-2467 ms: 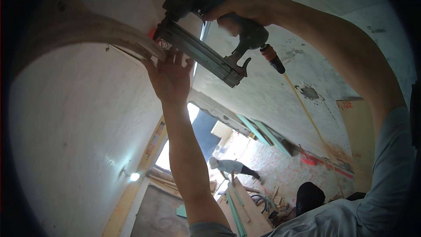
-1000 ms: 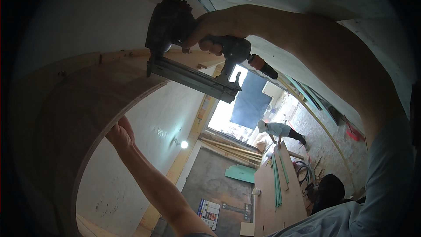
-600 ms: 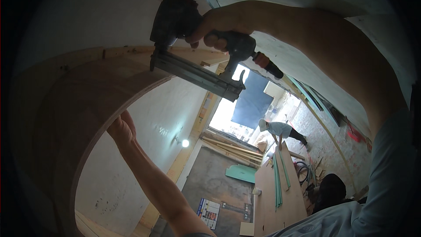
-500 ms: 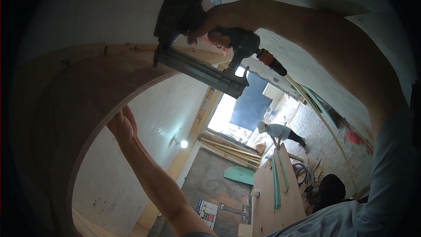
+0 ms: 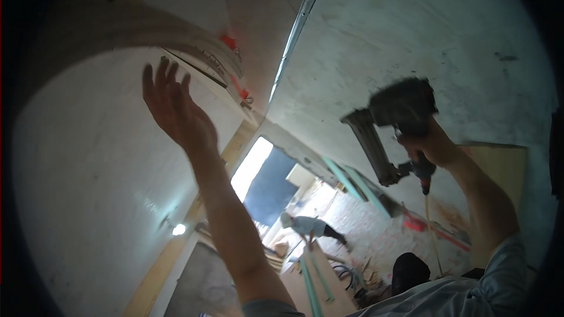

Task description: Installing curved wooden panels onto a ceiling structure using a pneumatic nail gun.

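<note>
My left hand [image 5: 179, 103] is raised at the upper left with its fingers apart, holding nothing, just below the edge of a curved wooden panel [image 5: 117, 28] overhead; whether the fingertips touch it I cannot tell. A thin pale strip [image 5: 200, 67] lies along that edge near the fingers. At the right, my right hand [image 5: 429, 144] grips a dark nail gun [image 5: 405, 103], held away from the panel, with a yellowish air hose [image 5: 430, 226] hanging down from its coupling.
A worker in a pale cap [image 5: 311, 226] bends over boards [image 5: 314, 276] carrying green strips. Green boards [image 5: 361, 188] lean along the right wall, near a red object [image 5: 414, 220]. A lit bulb [image 5: 179, 229] is on the left wall, and an opening [image 5: 264, 182] lies ahead.
The nail gun has come away from the curved panel, moving right and down in my right hand. My left hand has left its grip on the panel, rising with fingers opened. The view has shifted.
</note>
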`<state>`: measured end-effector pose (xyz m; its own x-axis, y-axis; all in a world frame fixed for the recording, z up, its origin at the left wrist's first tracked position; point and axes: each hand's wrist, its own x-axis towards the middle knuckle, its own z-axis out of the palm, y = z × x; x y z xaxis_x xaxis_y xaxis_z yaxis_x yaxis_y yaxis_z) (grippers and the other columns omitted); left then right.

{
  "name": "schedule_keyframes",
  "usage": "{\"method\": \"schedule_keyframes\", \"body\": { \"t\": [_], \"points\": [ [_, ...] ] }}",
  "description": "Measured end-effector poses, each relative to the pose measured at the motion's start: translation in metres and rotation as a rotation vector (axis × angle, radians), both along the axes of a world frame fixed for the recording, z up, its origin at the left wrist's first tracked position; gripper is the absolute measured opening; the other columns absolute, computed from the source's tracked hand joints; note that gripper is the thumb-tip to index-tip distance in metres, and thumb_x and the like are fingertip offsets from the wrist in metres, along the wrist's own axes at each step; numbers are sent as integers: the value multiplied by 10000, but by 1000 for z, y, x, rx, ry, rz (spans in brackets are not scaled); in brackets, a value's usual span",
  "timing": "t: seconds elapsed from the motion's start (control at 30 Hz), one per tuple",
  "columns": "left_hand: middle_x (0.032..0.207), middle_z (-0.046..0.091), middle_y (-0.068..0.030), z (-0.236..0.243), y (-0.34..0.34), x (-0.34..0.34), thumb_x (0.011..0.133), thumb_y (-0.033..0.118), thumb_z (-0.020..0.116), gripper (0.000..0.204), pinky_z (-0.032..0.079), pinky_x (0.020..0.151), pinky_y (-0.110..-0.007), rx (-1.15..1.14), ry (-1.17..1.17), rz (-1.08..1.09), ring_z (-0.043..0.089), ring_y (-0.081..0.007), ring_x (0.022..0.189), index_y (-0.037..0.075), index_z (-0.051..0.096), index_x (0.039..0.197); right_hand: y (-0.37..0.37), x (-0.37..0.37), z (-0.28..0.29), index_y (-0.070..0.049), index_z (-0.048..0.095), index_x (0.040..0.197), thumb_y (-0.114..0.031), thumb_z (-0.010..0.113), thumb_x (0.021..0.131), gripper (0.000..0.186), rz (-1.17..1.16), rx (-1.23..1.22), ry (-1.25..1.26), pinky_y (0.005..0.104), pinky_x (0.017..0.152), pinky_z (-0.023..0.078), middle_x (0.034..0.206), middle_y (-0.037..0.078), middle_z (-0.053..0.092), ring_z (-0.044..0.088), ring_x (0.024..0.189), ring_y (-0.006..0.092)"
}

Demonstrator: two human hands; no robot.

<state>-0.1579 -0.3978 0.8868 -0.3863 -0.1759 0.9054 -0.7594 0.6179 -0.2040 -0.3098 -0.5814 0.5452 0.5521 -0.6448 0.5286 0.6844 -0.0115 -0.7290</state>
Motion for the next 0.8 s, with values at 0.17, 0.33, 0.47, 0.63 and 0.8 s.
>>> {"method": "schedule_keyframes", "body": {
  "t": [0.17, 0.33, 0.47, 0.63, 0.8],
  "points": [
    [1021, 562, -40, -95, -42, 42, 978, 443, 539, 397, 406, 813, -361, 326, 782, -658, 525, -177, 925, 108, 520, 1191, 58, -59, -53, -63, 617, 904, -133, 801, 753, 249, -406, -54, 417, 290, 459, 403, 589, 4, 559, 502, 476, 89],
    [974, 548, -15, -127, -88, -30, 955, 432, 595, 370, 391, 800, -371, 599, 1008, -1102, 495, -157, 894, 92, 550, 1094, 105, -117, -126, -12, 632, 1126, -175, 836, 704, 497, -877, -265, 450, 361, 774, 546, 944, 139, 706, 691, 852, 255],
    [972, 529, -45, -102, -81, -18, 887, 295, 721, 342, 385, 802, -349, -519, 600, -162, 468, -176, 891, 53, 541, 1049, 133, -138, -155, 0, 642, 1113, -215, 838, 682, 520, -904, -281, 646, 383, 830, 534, 994, 182, 703, 679, 950, 346],
    [1008, 564, -91, -26, -85, 40, 835, 224, 731, 316, 408, 828, -415, -775, 43, 185, 534, -289, 958, 72, 558, 1052, 175, -163, -173, 7, 655, 1069, -188, 810, 683, 459, -1015, -172, 775, 394, 759, 541, 910, 185, 709, 693, 862, 360],
    [1059, 578, -110, -7, -81, 68, 813, 168, 732, 333, 435, 839, -448, -811, -150, 220, 560, -330, 979, 90, 564, 1090, 194, -181, -191, 12, 671, 1010, -171, 796, 672, 404, -1058, -98, 781, 392, 745, 538, 895, 208, 703, 696, 864, 361]
  ]
}}
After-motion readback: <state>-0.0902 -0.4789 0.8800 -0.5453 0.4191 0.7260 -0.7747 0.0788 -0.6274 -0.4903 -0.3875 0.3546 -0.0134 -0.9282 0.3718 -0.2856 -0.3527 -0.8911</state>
